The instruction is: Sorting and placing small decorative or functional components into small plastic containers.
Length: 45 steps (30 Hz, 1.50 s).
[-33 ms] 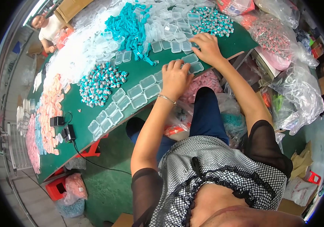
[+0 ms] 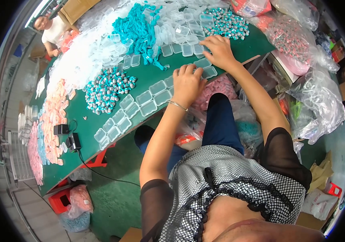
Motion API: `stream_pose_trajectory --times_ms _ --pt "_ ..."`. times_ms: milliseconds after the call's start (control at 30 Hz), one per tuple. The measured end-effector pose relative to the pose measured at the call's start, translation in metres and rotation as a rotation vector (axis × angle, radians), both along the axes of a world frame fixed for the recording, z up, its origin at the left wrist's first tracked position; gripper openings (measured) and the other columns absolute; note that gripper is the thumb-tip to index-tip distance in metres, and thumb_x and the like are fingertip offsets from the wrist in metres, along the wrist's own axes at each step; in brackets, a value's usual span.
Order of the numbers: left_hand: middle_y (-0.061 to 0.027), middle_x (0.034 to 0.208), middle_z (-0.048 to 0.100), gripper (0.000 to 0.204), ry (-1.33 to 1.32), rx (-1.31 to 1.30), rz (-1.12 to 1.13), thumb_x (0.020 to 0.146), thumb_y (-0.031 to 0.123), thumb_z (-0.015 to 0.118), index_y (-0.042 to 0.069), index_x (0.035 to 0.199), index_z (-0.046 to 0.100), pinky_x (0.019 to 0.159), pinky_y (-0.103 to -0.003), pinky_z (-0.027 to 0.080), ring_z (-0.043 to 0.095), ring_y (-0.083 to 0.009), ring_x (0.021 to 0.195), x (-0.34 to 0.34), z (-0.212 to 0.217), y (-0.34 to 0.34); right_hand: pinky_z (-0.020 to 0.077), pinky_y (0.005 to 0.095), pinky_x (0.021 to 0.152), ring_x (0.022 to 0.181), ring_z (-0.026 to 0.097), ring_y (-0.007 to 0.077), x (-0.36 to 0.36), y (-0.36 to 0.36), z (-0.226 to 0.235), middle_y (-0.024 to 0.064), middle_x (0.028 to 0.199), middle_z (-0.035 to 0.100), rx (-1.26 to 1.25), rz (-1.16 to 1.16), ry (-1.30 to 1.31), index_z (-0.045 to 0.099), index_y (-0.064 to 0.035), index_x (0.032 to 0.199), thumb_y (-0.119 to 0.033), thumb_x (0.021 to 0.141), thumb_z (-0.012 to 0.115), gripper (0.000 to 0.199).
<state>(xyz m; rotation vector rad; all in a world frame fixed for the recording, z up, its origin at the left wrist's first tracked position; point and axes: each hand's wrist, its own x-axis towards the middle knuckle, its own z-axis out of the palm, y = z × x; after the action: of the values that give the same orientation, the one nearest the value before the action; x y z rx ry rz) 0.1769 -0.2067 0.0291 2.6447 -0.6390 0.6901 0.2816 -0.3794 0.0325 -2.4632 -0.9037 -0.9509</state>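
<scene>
A double row of small clear plastic boxes (image 2: 143,97) runs along the front edge of the green table (image 2: 164,72). My left hand (image 2: 188,84) rests over the right part of this row, its fingers bent and spread, touching boxes beneath. Farther right, my right hand (image 2: 220,52) hovers by other clear boxes (image 2: 187,50), fingers apart and slightly curled. I see nothing held in either hand; the fingertips partly cover what lies under them. Left of the row is a heap of teal-and-silver bead-like pieces (image 2: 108,90).
Behind lie a teal cord bundle (image 2: 136,30), a large heap of clear plastic cases (image 2: 84,52) and a second teal-and-silver pile (image 2: 227,24). Peach pieces (image 2: 53,121) and a black device (image 2: 73,142) sit left. Plastic bags (image 2: 317,101) crowd the right. Another person (image 2: 53,32) is far left.
</scene>
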Motion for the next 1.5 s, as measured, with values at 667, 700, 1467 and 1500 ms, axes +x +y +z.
stream_pose_trajectory --times_ms 667,700,1467,1500 --pt "-0.015 0.111 0.057 0.036 0.068 -0.013 -0.135 0.075 0.023 0.069 0.005 0.105 0.061 0.087 -0.046 0.04 0.052 -0.0348 0.104 0.006 0.003 0.0 0.0427 0.0412 0.065 0.073 0.06 0.0246 0.012 0.039 -0.014 0.009 0.073 0.059 -0.16 -0.147 -0.038 0.058 -0.0072 0.076 -0.017 0.066 0.062 0.015" --pt "-0.015 0.111 0.057 0.036 0.058 -0.008 -0.151 0.075 0.023 0.069 0.005 0.105 0.061 0.087 -0.046 0.04 0.052 -0.0348 0.104 0.007 0.004 0.002 0.0427 0.0412 0.065 0.073 0.06 0.0246 0.012 0.04 -0.012 0.009 0.073 0.059 -0.155 -0.164 -0.048 0.058 -0.0072 0.076 -0.017 0.066 0.062 0.015" --pt "-0.015 0.128 0.045 0.056 0.526 -1.469 -0.337 0.095 0.022 0.052 0.011 0.143 0.024 0.093 -0.041 0.045 0.049 -0.0271 0.113 -0.024 0.018 0.021 0.0495 0.0334 0.07 0.09 0.059 0.0238 -0.094 0.043 0.029 0.0121 0.101 0.053 0.395 0.496 0.772 0.051 -0.0003 0.121 -0.022 0.076 0.07 0.053" --pt "-0.0145 0.127 0.045 0.056 0.551 -1.494 -0.337 0.095 0.021 0.052 0.011 0.143 0.025 0.091 -0.04 0.047 0.05 -0.0269 0.112 -0.025 0.016 0.022 0.0486 0.0337 0.073 0.091 0.058 0.0245 -0.097 0.046 0.023 0.0134 0.102 0.051 0.404 0.487 0.739 0.049 0.001 0.122 -0.022 0.077 0.068 0.054"
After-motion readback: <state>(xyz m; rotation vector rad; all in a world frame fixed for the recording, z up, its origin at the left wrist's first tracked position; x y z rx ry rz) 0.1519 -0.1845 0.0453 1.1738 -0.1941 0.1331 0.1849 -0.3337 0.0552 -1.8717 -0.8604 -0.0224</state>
